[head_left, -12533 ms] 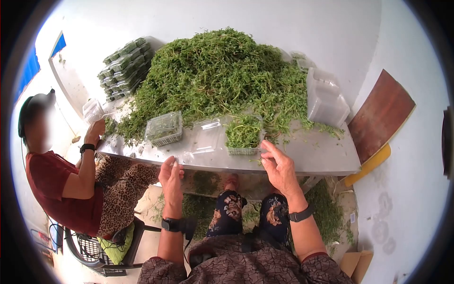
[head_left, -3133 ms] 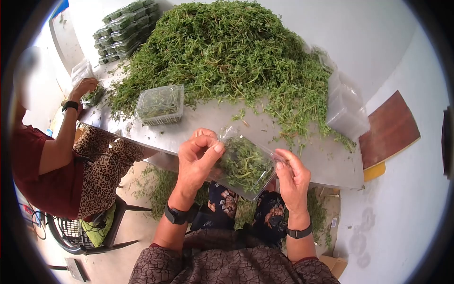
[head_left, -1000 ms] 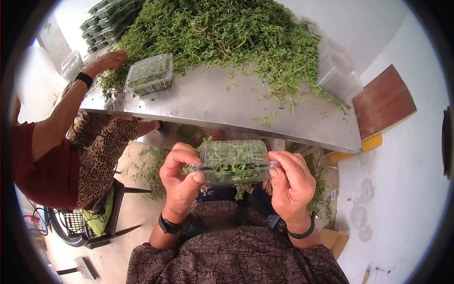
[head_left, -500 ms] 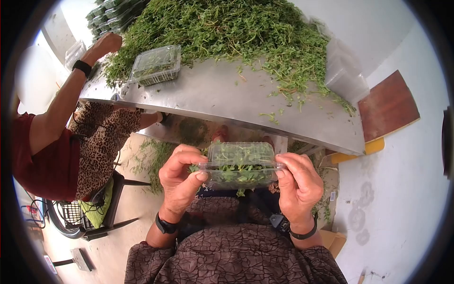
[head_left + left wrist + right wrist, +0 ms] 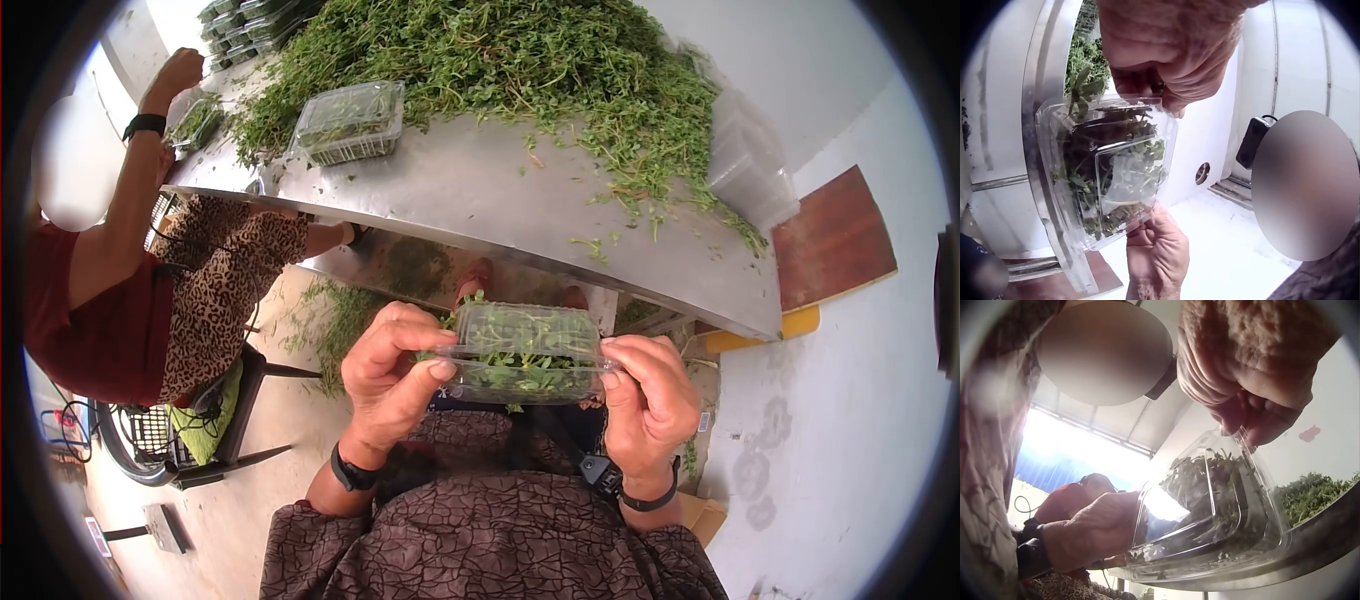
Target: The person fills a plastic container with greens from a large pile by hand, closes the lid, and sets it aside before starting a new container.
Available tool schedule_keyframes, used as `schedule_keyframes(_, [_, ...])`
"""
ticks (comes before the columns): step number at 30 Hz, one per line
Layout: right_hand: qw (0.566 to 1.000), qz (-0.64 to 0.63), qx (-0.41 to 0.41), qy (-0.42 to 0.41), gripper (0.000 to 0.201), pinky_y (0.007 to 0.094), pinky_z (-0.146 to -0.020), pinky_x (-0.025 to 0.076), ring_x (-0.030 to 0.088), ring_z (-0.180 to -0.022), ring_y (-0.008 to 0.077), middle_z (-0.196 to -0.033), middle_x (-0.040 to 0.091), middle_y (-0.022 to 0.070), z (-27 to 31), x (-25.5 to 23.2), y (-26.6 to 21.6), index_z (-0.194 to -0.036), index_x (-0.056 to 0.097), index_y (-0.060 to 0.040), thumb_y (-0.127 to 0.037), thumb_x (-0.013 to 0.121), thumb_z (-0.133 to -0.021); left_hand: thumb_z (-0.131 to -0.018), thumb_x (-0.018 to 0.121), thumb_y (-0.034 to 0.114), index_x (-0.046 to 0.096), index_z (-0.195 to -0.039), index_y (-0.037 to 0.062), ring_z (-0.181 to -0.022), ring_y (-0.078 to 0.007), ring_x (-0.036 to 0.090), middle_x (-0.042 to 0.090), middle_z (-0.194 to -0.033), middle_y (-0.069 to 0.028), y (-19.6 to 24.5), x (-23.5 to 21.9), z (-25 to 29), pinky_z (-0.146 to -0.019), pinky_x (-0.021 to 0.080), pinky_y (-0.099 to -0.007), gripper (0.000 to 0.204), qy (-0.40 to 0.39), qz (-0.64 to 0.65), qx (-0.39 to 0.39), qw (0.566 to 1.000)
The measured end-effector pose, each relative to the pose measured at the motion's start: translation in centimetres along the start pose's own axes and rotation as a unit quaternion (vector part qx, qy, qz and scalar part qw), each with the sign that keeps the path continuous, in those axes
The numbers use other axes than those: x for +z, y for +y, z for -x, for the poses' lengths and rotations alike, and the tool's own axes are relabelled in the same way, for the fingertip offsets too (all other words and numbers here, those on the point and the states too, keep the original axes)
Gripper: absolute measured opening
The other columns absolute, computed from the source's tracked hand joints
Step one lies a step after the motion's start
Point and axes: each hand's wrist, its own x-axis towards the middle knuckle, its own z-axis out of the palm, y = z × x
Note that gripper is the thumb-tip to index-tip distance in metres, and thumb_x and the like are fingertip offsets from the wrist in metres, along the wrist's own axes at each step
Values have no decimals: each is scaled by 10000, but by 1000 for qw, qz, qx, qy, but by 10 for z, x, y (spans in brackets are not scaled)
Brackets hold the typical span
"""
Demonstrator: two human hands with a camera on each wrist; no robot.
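Both hands hold a clear plastic clamshell box point(image 5: 530, 332) of leafy green sprigs above the lap, in front of the table edge. My left hand point(image 5: 398, 365) pinches its left end between thumb and fingers. At the opposite end my right hand point(image 5: 652, 395) pinches the rim the same way. A few sprigs poke out at the left end, near the left fingers. In the left wrist view the lid lies over the greens, with leaves point(image 5: 1085, 87) sticking out past the rim. The right wrist view shows the box point(image 5: 1210, 506) tilted, with greens against its clear wall.
A big heap of greens point(image 5: 480, 70) covers the back of the metal table point(image 5: 480, 190). One filled box point(image 5: 350, 122) stands at the left. Empty boxes point(image 5: 750, 165) are stacked right, filled boxes point(image 5: 250, 30) back left. Another person point(image 5: 110, 270) sits at the left, by a chair point(image 5: 240, 430).
The box stood open on the table at first; both hands then lifted it, lid over the greens, towards the body. Lately it has shifted slightly right in view. The other person's arm moved left.
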Motion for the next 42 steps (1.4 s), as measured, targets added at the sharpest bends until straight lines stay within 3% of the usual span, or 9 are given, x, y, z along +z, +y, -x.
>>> schedule_keyframes(10, [1000,4,-3,-8,152,269,-591,475,594,-680,210,-855,662,140,-1,-2,2,-921,636,21,23,666,-772,-718,660,-4,637,-847,8,-731,-198,550,592,-786,-76,-1,3,-6,-671,445,-291,131,-2,-49,59,997])
schedule_keyframes(17, [1000,7,-9,-13,140,275,-587,470,586,-673,211,-852,660,135,-3,-2,3,-906,626,18,26,658,-770,-728,670,10,623,-823,12,-720,-183,548,592,-771,-66,-2,4,-6,-656,442,-280,106,-3,-23,42,999])
schedule_keyframes(23, [1000,6,-5,-12,127,280,-586,465,581,-665,221,-842,653,136,-4,-1,2,-898,618,16,16,655,-777,-746,682,18,634,-888,0,-799,-155,539,592,-843,-59,-3,3,-7,-718,432,-265,150,-18,42,-11,999])
schedule_keyframes(25, [1000,12,-9,-2,120,282,-588,465,580,-667,226,-838,650,139,-3,-2,1,-893,615,17,14,654,-779,-748,692,12,633,-955,-7,-873,-151,529,584,-930,-68,1,4,-6,-783,420,-260,216,-14,96,-87,991])
schedule_keyframes(31, [999,33,-20,13,136,289,-599,469,581,-674,231,-839,650,140,-3,-6,0,-897,621,17,17,658,-766,-750,696,-29,612,-1015,-16,-948,-144,514,553,-1021,-75,0,6,-5,-869,408,-276,277,-25,217,-114,969])
schedule_keyframes(34, [999,40,-24,10,138,291,-604,470,582,-682,236,-845,651,140,-3,-6,-1,-900,629,17,20,656,-765,-752,700,47,600,-1001,-2,-912,-144,507,536,-993,-79,-2,5,-4,-825,404,-261,272,-40,162,-126,978])
schedule_keyframes(35, [999,35,-27,7,138,291,-604,470,582,-682,236,-845,651,140,-2,-6,-1,-900,629,17,20,656,-765,-758,674,-65,616,-1011,-6,-968,-146,511,549,-1022,-71,-4,2,-3,-892,404,-286,266,-58,189,-137,971])
schedule_keyframes(40, [999,42,-8,12,127,296,-604,468,582,-704,236,-856,648,147,2,-8,-1,-901,631,24,19,645,-774,-723,731,1,646,-970,31,-986,-180,527,562,-1067,-80,-5,2,-3,-897,411,-306,263,-51,100,-131,985])
schedule_keyframes(42, [999,35,-11,12,127,294,-601,460,578,-699,231,-854,647,149,3,-7,-1,-900,628,26,22,638,-773,-717,751,43,662,-951,46,-1036,-193,531,565,-1125,-92,-9,2,-4,-911,417,-317,250,-46,1,-44,998])
